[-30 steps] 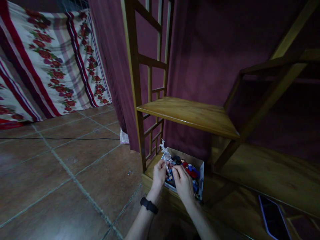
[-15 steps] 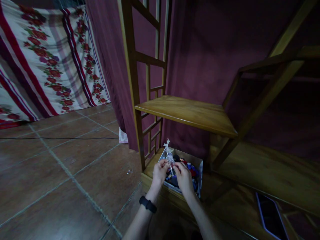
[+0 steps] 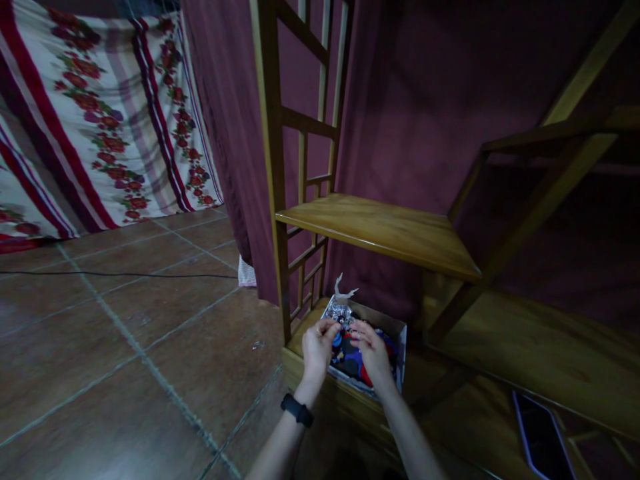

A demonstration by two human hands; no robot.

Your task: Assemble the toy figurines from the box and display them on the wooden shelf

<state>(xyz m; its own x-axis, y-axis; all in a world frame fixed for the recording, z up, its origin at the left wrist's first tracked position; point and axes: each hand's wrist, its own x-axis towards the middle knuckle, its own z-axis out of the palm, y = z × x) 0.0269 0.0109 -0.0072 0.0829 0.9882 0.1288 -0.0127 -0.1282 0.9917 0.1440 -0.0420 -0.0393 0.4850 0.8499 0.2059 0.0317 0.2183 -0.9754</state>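
Observation:
A crinkled clear plastic bag (image 3: pixel 341 311) with pale, forked ends rises above an open box (image 3: pixel 403 347) on the bottom board of the shelf unit. My left hand (image 3: pixel 317 347), a dark band on its wrist, pinches the bag's lower part between thumb and fingertips. What the bag holds is too small to make out. Just to the right, my right hand (image 3: pixel 370 350) hovers over the box with its fingers apart, close to the bag. Beneath both hands lie several small red, blue and black items (image 3: pixel 353 363), which look like toy figures and are partly hidden.
A wooden shelf board (image 3: pixel 380 223) juts out above the box, with the lattice side post (image 3: pixel 273 167) to its left. A phone (image 3: pixel 543 433) lies at the lower right. A black cable (image 3: pixel 120 274) crosses the tiled floor, where a small clear scrap (image 3: pixel 258 345) lies.
The bag's pale top has spread into a fork and tipped right. My right fingers have parted from their pinch on it. The view has shifted slightly.

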